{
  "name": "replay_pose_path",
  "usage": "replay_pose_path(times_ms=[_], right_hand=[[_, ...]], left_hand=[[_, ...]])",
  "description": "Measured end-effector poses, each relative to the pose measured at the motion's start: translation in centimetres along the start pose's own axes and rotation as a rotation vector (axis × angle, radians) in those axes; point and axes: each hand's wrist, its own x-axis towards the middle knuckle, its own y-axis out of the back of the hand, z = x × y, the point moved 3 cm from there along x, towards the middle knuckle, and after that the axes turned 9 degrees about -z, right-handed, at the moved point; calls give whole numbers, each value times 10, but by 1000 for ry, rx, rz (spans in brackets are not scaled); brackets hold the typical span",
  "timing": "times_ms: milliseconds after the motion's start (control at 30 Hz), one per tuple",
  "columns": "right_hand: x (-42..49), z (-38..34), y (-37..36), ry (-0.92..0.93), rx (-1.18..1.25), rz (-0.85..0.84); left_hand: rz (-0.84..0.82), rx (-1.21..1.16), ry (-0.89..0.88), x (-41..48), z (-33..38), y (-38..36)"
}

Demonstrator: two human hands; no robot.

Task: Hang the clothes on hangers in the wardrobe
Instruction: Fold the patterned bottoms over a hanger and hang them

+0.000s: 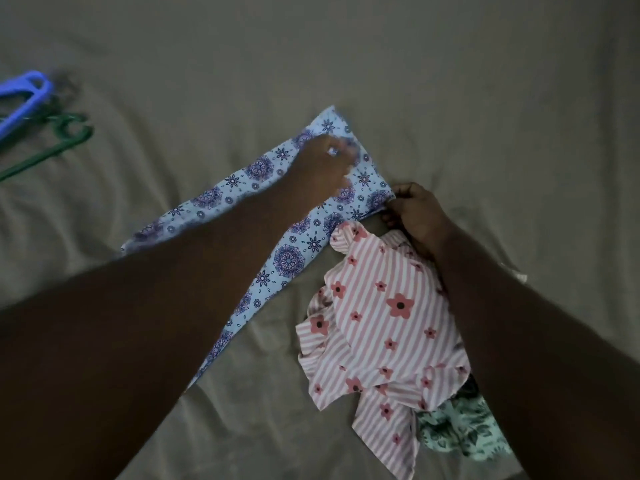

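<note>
A light blue garment with a purple medallion print lies stretched out on the bed. My left hand is on its far end, fingers curled into the cloth. My right hand pinches the garment's right corner. A pink-and-white striped garment with red flowers lies crumpled below my right hand. Under it peeks a green leaf-print garment. A blue hanger and a green hanger lie at the left edge.
The grey-beige bed sheet covers the whole view, with soft wrinkles on the left. No wardrobe is in sight.
</note>
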Motion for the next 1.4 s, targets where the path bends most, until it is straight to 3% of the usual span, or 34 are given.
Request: replay_pose_path(times_ms=[100,267,367,500,633,833,1000,1067,1133,1233,1333,1400], right_hand=[[1,-1,1,2,-28,-20],[8,-3,6,-44,115,101],[9,-5,1,-93,150,85],[3,-29,-11,-49,-92,23],[-3,-74,-26,177,155,66],[-53,-97,-81,157,346,-4],[-153,-134,-183,378,104,-328],[-197,-116,-240,456,-176,-398],[-231,-83,-290,573,-381,-361],[-269,-26,-353,585,-398,-374],[-309,18,-407,478,-454,-490],[-327,33,-433,500,-576,-499]], left_hand=[[148,438,-75,-31,-45,15],[50,1040,-91,-84,-107,7],[38,1148,-49,-97,-122,1],[64,1132,-67,-98,-121,8],[-35,891,-59,-102,-112,11],[9,21,233,-129,-86,46],[43,-714,123,-161,-48,103],[95,-747,72,-185,-44,128],[265,-578,162,-217,-70,156],[482,-514,356,-275,-154,189],[578,-594,561,-335,-227,203],[630,-604,607,-363,-256,211]])
